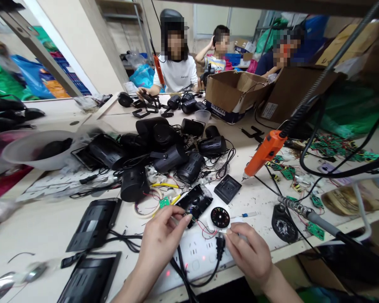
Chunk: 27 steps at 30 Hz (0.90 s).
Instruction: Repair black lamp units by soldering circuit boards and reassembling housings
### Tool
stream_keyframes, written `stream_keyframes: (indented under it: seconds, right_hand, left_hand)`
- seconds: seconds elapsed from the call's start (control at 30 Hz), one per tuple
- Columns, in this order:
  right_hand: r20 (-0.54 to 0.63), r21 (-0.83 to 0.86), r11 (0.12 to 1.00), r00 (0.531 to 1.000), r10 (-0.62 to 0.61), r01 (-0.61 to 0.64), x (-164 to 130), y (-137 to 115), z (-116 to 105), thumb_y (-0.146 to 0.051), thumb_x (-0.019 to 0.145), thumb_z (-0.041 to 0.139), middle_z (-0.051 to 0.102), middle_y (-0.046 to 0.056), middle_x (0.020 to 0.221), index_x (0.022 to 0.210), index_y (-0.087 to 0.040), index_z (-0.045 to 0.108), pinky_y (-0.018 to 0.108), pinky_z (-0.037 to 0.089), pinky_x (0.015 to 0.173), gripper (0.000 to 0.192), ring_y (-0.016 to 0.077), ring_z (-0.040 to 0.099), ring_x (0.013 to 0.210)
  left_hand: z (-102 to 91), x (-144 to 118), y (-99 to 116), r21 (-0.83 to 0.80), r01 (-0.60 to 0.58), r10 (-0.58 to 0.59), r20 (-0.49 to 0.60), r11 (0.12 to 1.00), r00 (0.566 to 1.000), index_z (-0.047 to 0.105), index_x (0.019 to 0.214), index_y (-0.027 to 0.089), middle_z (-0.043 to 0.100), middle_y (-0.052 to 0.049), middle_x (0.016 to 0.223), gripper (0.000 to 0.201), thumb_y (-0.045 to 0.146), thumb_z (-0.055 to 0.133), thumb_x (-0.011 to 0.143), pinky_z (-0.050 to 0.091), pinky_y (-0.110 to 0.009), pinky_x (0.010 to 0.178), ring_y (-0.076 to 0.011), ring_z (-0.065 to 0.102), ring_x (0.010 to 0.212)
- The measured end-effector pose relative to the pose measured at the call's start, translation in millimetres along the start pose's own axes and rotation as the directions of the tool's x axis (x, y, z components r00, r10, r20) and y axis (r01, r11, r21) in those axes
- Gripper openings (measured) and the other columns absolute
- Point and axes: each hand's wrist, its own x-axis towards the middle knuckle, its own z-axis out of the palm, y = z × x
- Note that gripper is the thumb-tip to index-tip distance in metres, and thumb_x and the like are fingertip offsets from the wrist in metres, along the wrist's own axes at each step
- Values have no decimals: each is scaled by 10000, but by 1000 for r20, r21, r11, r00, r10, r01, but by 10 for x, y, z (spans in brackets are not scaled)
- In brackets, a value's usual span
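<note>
My left hand (164,231) is closed in a pinch at the lower edge of an open black plastic housing (198,198); what sits between its fingertips is too small to make out. Thin red wires run from there to a round black disc (220,217) with coloured dots, set on a white base. The thumb and fingers of my right hand (249,250) pinch the near edge of that base. Below lies a white power strip (197,256) with a black plug (220,246) upon it. A square black cover (228,189) rests just beyond the disc.
An orange electric screwdriver (263,153) hangs at right, above green circuit boards (287,171). A soldering iron (322,223) lies in front of them. Black lamp housings (170,158) are heaped mid-table. Across the table, people sit beside a cardboard box (233,94).
</note>
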Motion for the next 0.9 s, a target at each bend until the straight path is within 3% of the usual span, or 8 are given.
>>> stream_keyframes:
  seconds: [0.1,0.27,0.47,0.63,0.9]
  right_hand:
    - [26,52,999,1000,0,-1,-35,-37,-14,-9,867,578,632,93,836,947,-126,630,290,618,677,151,189,667,804]
    - [21,77,997,1000,4,-6,-15,-68,-40,-7,873,557,629,84,811,948,-140,630,295,626,663,169,190,670,794]
    - [52,84,996,999,1,-5,-78,-49,-17,-9,877,559,632,90,850,998,-132,624,299,627,699,185,190,658,831]
    - [48,77,996,998,37,-40,-146,-45,40,14,869,575,610,88,859,953,-132,615,281,606,689,173,184,642,830]
    - [69,72,982,983,169,-174,-83,-66,60,-48,892,578,617,65,833,937,-165,641,254,594,655,140,163,659,739]
  left_hand:
    - [21,-37,-3,56,-37,40,-48,998,998,653,995,215,650,-22,824,366,511,674,779,500,-285,568,-162,586,619]
    - [39,-48,-15,76,-141,143,-17,987,990,679,905,231,696,-66,968,245,449,680,793,535,-295,597,-218,650,827]
    - [19,-86,-29,52,-134,135,-15,990,991,679,840,232,724,-46,932,157,375,691,779,552,-308,634,-201,655,761]
    - [15,-176,-101,66,-52,55,-41,996,998,657,984,245,705,-13,852,281,400,714,757,555,-317,667,-192,652,715]
    - [38,-260,-207,88,-73,79,-63,993,995,649,1005,240,707,-34,920,288,378,706,759,559,-344,727,-209,657,788]
